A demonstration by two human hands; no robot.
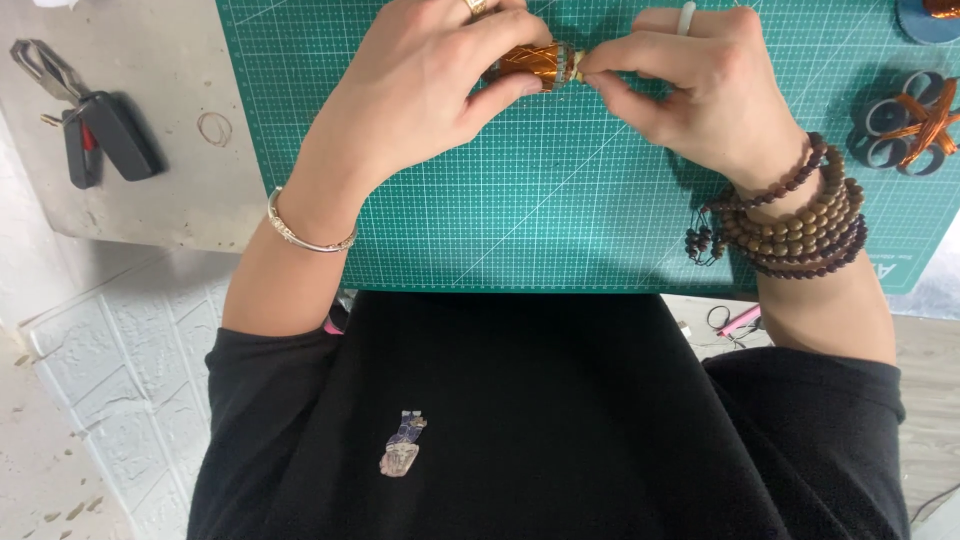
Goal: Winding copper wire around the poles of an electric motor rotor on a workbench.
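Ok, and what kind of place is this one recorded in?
Probably a small craft or hobby bench: a green gridded cutting mat, a copper-wire-wound piece held in both hands, and a wire-wrapped blue part lying on the mat.

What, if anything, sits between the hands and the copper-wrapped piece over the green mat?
Nothing visible. The left hand grips the copper-wrapped piece around its body, and the right hand pinches its end. Both are in direct contact above the green cutting mat.

left hand (pixel 430 85) gripping copper wire coil (pixel 535 62), right hand (pixel 705 90) pinching its end, over green cutting mat (pixel 560 220), car key (pixel 100 135) at left, wire-wrapped blue rings (pixel 915 125) at right
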